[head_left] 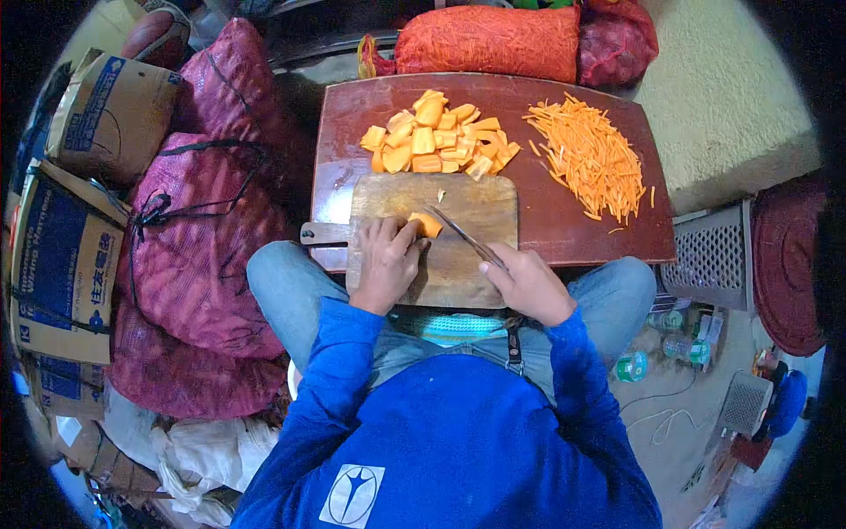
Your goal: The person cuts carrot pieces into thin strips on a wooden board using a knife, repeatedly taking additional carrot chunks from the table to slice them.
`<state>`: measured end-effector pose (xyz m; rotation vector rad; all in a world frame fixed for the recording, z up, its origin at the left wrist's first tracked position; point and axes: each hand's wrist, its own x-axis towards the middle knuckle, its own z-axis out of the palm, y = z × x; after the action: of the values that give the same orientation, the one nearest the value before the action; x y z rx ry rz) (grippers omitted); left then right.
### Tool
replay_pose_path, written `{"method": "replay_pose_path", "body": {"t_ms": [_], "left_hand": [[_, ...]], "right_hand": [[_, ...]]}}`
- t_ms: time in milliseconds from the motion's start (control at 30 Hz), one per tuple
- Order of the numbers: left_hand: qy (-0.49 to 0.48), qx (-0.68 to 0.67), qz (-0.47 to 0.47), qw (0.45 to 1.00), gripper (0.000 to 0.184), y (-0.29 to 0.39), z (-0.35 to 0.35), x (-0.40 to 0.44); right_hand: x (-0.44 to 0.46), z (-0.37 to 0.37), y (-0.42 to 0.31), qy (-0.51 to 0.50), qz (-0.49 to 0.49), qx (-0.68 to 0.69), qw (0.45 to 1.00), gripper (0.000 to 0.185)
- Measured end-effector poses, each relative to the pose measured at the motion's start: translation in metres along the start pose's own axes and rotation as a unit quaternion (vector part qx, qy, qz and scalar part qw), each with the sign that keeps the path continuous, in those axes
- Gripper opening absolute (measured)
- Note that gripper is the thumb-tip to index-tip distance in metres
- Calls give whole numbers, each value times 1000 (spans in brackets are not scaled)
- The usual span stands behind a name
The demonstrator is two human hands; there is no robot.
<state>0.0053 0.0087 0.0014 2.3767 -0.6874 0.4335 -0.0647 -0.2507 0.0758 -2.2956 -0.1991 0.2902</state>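
My left hand [388, 256] is closed on an orange carrot piece [427, 224], pressing it against the wooden cutting board [480, 198]. In my right hand [531, 286] is a knife [464, 235], its tip beside the piece's right side. Whether the blade touches the piece I cannot tell. A small pale scrap [441, 194] lies on the board. Just behind the board is a pile of thick orange chunks [432, 138]. To the right, a heap of thin orange strips [593, 159] rests on the reddish-brown table [546, 231].
Purple mesh sacks [207, 247] and cardboard boxes [66, 264] crowd the left side. An orange-red mesh sack [485, 42] lies behind the table. On the right stand a grey perforated crate [708, 251] and a pale wall [718, 106]. Jars [631, 366] sit on the floor.
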Motion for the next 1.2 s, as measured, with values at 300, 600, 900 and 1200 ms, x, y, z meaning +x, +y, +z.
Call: {"method": "replay_pose_path", "body": {"t_ms": [300, 600, 900, 1200], "left_hand": [[-54, 17, 39, 998, 28, 1, -4, -14], [-79, 61, 70, 992, 31, 12, -11, -12], [-48, 11, 59, 997, 35, 5, -1, -17], [-37, -21, 19, 999, 43, 0, 1, -24]], "right_hand": [[-19, 2, -28, -61, 26, -4, 998, 27], [-26, 26, -43, -56, 18, -6, 998, 33], [11, 44, -40, -67, 56, -18, 996, 33], [-7, 31, -61, -65, 50, -21, 996, 28]]}}
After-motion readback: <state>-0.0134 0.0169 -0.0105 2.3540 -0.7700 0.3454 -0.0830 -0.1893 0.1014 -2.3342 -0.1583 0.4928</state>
